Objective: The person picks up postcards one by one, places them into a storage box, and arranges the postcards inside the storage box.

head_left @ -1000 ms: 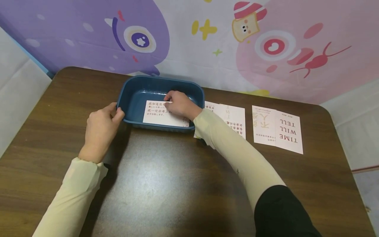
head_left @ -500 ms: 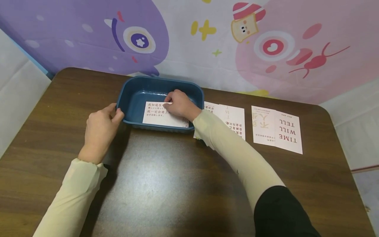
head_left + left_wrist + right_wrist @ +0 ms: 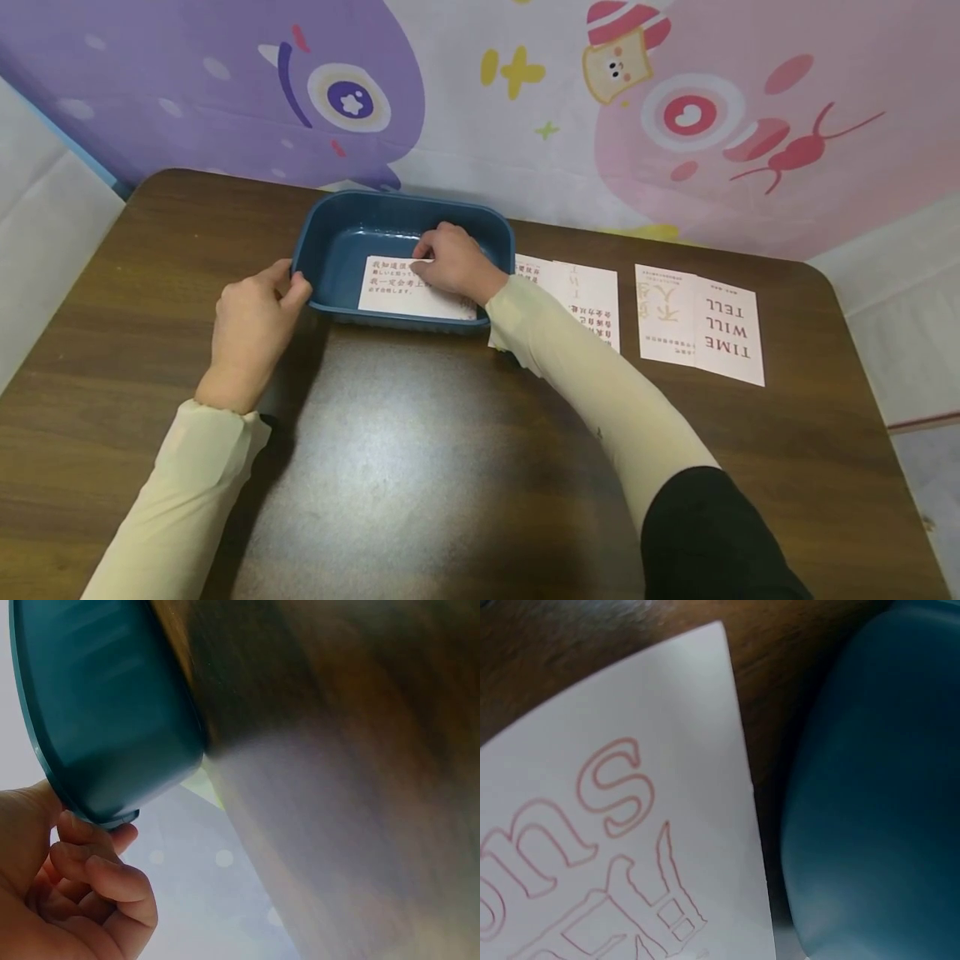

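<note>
Head view: left hand [image 3: 251, 327] grips the blue bin [image 3: 330, 250], right hand [image 3: 459, 265] pinches a printed card [image 3: 390, 298] inside it.

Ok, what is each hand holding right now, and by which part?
The left hand grips the blue bin by the rim at its left end. The right hand seems to pinch a printed card by its far edge.

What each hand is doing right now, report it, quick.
Left hand: closed, gripping the end of the blue tub.
Right hand: closed, pinching the far edge of a printed white card.
</note>
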`<state>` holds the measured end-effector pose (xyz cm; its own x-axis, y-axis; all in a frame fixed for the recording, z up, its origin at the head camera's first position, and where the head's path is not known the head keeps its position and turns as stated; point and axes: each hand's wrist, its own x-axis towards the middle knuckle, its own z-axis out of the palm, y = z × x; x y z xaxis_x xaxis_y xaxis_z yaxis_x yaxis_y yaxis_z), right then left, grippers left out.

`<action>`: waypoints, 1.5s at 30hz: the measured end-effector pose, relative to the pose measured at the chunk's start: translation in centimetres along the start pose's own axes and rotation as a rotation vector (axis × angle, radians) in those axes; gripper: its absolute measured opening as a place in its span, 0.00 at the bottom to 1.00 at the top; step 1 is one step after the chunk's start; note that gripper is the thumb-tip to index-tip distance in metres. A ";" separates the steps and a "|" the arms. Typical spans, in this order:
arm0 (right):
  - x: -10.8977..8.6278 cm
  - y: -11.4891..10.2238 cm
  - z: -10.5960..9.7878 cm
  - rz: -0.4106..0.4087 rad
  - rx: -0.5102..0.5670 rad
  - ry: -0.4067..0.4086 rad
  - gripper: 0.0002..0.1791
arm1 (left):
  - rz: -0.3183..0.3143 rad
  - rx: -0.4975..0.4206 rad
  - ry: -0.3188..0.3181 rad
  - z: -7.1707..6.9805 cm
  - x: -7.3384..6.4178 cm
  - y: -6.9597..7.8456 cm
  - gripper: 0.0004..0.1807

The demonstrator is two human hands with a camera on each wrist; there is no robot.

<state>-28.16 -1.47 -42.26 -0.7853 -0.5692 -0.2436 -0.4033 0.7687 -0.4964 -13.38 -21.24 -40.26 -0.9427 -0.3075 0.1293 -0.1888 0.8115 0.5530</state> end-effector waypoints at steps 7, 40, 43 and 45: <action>-0.3 0.1 -0.6 -0.031 0.004 0.026 0.14 | 0.012 0.010 -0.001 -0.1 0.2 0.4 0.19; -3.6 0.3 -4.7 -0.066 0.019 0.135 0.11 | -0.001 0.023 -0.002 0.0 -0.1 0.4 0.18; -3.9 0.5 -5.1 -0.058 0.034 0.135 0.10 | -0.003 0.024 -0.004 -0.1 -0.1 0.4 0.19; -4.2 0.7 -5.4 -0.044 0.046 0.132 0.10 | -0.002 0.027 -0.004 -0.1 -0.1 0.3 0.19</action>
<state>-27.69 2.97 -37.11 -0.8235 -0.5563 -0.1111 -0.4186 0.7282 -0.5426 -13.33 -21.02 -39.97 -0.9433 -0.3074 0.1250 -0.1981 0.8238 0.5311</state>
